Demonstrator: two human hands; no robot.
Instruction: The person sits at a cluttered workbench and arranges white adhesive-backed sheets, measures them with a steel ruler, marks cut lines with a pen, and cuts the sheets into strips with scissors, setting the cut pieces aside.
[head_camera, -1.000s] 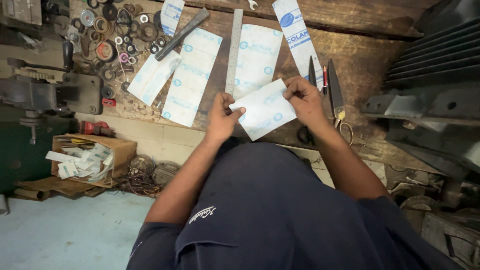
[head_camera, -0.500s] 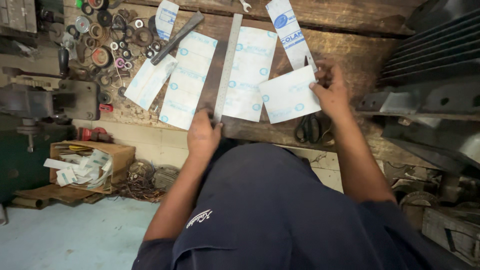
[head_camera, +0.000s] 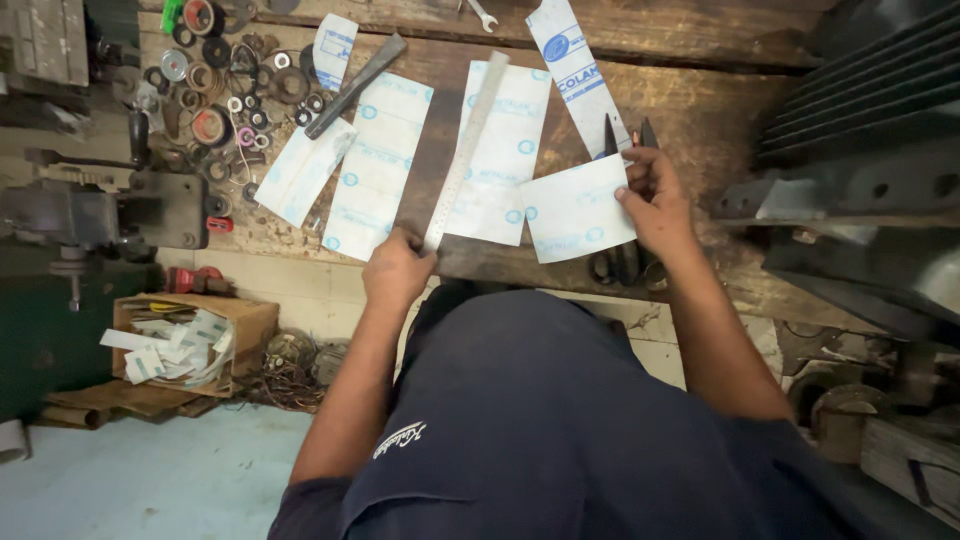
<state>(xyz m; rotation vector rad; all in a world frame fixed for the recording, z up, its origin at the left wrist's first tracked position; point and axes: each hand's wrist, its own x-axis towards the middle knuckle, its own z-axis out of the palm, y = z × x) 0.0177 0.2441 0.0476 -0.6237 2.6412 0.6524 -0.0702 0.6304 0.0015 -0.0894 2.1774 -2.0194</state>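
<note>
Seen from above, the left hand (head_camera: 397, 272) pinches the near end of a metal ruler (head_camera: 466, 150) lying across a white sheet (head_camera: 500, 170), while the right hand (head_camera: 655, 200) grip pins a smaller cut sheet (head_camera: 575, 210) flat on the wooden worktop (head_camera: 700, 110).

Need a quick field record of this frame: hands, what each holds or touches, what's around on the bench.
left hand: fingers on the near end of the metal ruler
right hand: holds a cut white sheet at its right edge
ruler: lies on a long white sheet
scissors: partly hidden under the cut sheet
bench: worn wood, more white sheets to the left
far left: washers and rings, vise
floor: cardboard box of scraps
</note>
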